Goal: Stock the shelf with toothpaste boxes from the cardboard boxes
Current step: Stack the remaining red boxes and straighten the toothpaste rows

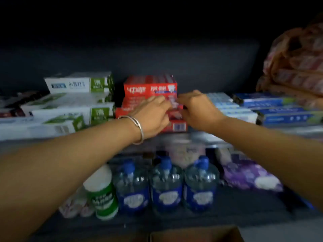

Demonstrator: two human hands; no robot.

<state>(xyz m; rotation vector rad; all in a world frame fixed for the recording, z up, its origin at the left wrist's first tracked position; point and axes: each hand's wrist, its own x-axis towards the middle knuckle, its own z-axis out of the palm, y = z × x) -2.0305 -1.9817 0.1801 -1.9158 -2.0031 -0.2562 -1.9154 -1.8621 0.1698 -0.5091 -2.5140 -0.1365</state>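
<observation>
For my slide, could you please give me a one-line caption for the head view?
Both hands, left hand and right hand, on the stack of red toothpaste boxes on the shelf.

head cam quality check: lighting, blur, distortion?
Head view: dim overall, the top third nearly black. Motion blur softens the left hand, the right hand and the stack of red toothpaste boxes they reach; its print is barely legible. The three clear blue-capped bottles below are soft too. Wide-angle bowing curves the shelf edge and stretches both forearms. No glare.

Glossy card toothpaste boxes (150,89) (red), clear plastic bottles (167,180), metal bangle (139,127)
</observation>
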